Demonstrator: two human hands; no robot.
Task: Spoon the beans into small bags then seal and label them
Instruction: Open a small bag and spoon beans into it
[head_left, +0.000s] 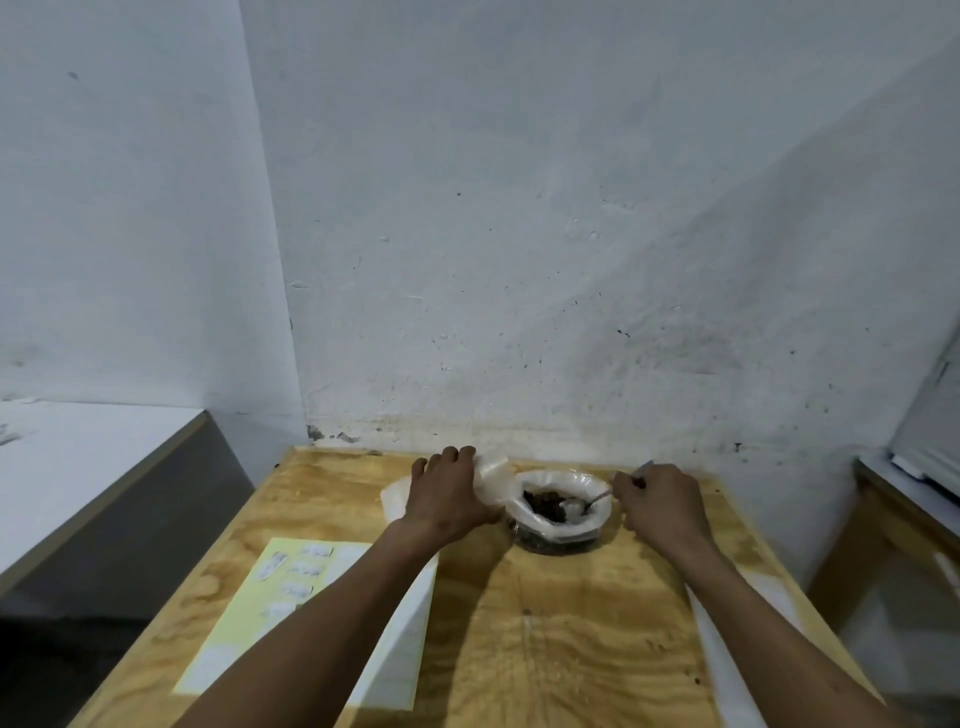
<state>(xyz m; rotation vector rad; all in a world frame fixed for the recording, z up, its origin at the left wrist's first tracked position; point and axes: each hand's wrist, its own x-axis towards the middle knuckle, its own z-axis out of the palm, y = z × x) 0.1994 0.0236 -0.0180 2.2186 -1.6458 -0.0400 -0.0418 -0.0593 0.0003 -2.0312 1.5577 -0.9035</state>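
Beans (545, 506) sat in a big clear bag (558, 525) w/ rolled-down rim, near the counter's (545, 623) far edge, approx. centre. Spoon (589, 503) bowl rested in the beans — right hand (662, 504) clenched on its handle. Left hand (449, 496) gripped a small clear bag (491, 480) just beside the big one. Label sheet (280, 587) lay toward the left edge.
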